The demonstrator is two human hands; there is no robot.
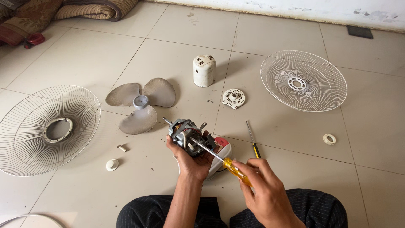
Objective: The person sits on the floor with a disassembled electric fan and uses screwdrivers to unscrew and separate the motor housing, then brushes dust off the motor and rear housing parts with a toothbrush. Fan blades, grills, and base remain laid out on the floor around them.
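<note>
My left hand (192,159) grips a fan motor (186,132) with grey metal housing and copper windings, held above the tiled floor. My right hand (263,190) holds a screwdriver (217,157) with an amber handle; its steel shaft reaches up-left and the tip touches the motor. Beneath the motor sits a white and red fan body part (222,154), partly hidden by my left hand. My legs in dark striped trousers (295,209) are folded at the bottom of the view.
Around me on the floor lie two wire fan guards (42,131) (303,80), a grey three-blade propeller (141,103), a white motor cover (204,70), a round white plate (233,98), a second screwdriver (253,141), a white ring (329,139), a small cap (112,164). Bedding (63,10) lies top left.
</note>
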